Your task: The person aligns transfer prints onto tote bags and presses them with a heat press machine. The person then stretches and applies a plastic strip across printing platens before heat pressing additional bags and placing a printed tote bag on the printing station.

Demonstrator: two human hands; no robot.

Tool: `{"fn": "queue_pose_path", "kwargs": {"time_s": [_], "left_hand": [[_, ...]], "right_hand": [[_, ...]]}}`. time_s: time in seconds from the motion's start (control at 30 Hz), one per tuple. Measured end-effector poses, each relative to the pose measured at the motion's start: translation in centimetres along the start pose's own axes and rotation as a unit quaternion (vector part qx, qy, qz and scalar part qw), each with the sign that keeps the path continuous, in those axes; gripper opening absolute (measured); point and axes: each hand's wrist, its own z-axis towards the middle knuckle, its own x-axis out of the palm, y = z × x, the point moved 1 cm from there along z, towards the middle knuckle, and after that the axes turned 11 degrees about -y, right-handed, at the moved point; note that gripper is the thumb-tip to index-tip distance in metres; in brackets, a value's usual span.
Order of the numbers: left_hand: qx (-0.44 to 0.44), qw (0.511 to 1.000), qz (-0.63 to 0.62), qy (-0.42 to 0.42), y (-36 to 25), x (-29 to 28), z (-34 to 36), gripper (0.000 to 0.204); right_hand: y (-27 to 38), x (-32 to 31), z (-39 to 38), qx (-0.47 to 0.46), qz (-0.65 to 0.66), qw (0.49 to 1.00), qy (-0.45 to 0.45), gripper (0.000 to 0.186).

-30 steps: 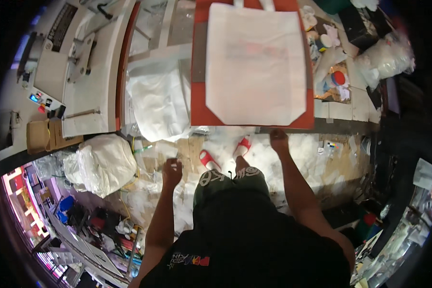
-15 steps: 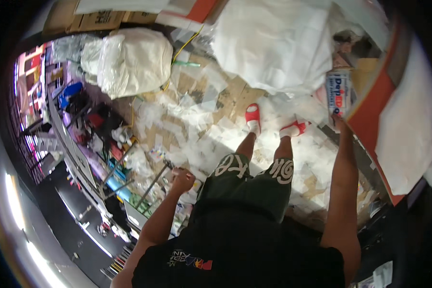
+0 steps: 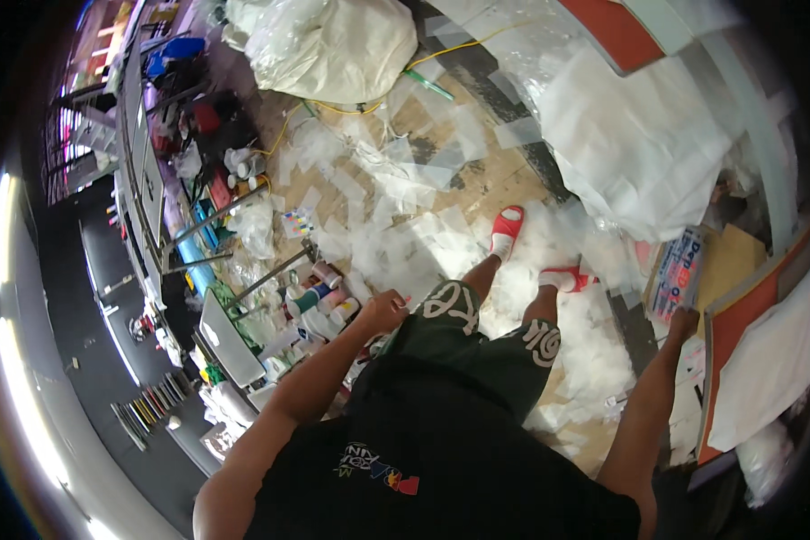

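My left hand (image 3: 385, 312) hangs beside the left leg of my dark green shorts (image 3: 459, 351), fingers curled in, with nothing visible in it. Close to it on the left stand several bottles and tubs (image 3: 319, 292). My right arm reaches out to the right. My right hand (image 3: 684, 324) is closed at the near end of a white printed packet (image 3: 677, 270) with blue and red lettering; its fingertips are partly hidden. Just beyond the packet lies a large white sack (image 3: 630, 144). A brown cardboard piece (image 3: 729, 256) is beside the packet.
Loose clear plastic sheets (image 3: 369, 180) litter the floor around my red slides (image 3: 507, 229). Another stuffed white sack (image 3: 328, 49) and a yellow cord (image 3: 283, 135) lie ahead. A metal rack (image 3: 270, 279) stands left. A red-edged white panel (image 3: 756, 360) is close on the right.
The view has turned left, so the sacks and packet now appear farther right. My right hand sits lower in view, still at the packet's near end. My left hand stays curled.
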Motion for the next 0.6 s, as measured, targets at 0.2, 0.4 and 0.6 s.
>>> {"fn": "queue_pose_path", "kwargs": {"time_s": [0.2,0.4,0.6], "left_hand": [[0.005,0.999,-0.029,-0.045,3.2,3.5,0.0,0.032],[-0.066,0.99,-0.064,-0.111,6.7,7.7,-4.4,0.031],[-0.043,0.941,-0.332,0.049,-9.9,6.7,-9.0,0.076]], "right_hand": [[-2.4,-2.1,1.3,-0.047,0.038,0.994,-0.094,0.026],[6.9,-12.2,-6.0,0.004,0.219,0.974,-0.051,0.03],[11.8,-26.4,-18.7,-0.163,0.369,0.88,0.251,0.023]]}}
